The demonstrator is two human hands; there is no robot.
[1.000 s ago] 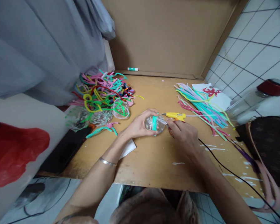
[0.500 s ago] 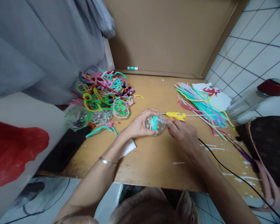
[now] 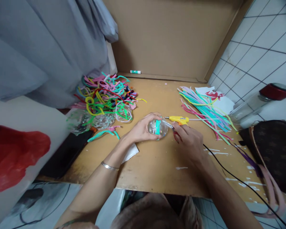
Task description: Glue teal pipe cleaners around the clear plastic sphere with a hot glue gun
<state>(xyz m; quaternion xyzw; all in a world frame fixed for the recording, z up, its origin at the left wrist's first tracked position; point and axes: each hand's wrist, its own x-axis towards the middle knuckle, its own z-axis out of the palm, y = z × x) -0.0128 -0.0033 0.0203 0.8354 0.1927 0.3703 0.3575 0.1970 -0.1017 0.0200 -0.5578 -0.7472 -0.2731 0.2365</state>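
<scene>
My left hand [image 3: 146, 127] is wrapped round a clear, rounded plastic bottle piece [image 3: 153, 129] with a turquoise strip across it. Gripped in my right hand [image 3: 187, 138] is a pair of scissors [image 3: 168, 125], its silver blades pointing left against the plastic and a bit of red handle showing under the fingers. Whether the blades are apart I cannot tell. Just beyond the right hand lies a yellow glue gun [image 3: 180, 119] with a pale stick out of its back.
A tangle of coloured pipe cleaners [image 3: 105, 95] and clear plastic pieces [image 3: 78, 121] lies left, near a black flat object [image 3: 64, 156]. More pipe cleaners [image 3: 205, 108], a bottle with a red lid [image 3: 250, 103] and a brown bag [image 3: 271, 152] are right. A black cable [image 3: 233, 176] crosses the table.
My right hand has drawn slightly back to the right, and more of the scissors' silver blades shows. My left hand keeps the plastic piece in almost the same spot.
</scene>
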